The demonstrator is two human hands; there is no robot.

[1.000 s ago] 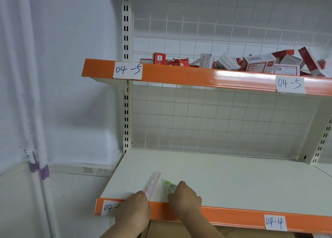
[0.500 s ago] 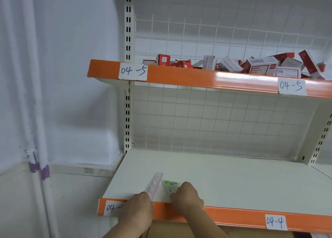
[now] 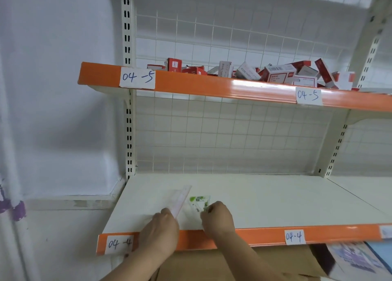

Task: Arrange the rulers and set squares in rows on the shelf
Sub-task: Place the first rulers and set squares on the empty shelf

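While left hand (image 3: 159,232) fingers (image 3: 167,214) clamp the ruler (image 3: 182,199), right hand (image 3: 218,219) pinches set square (image 3: 198,204) (green-printed) beside it, red boxes (image 3: 277,75) heaped overhead.

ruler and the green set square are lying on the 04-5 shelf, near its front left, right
Not quite. The ruler and green set square lie on the 04-4 shelf, near its front left; the 04-5 shelf above holds small boxes. The head view shows it.
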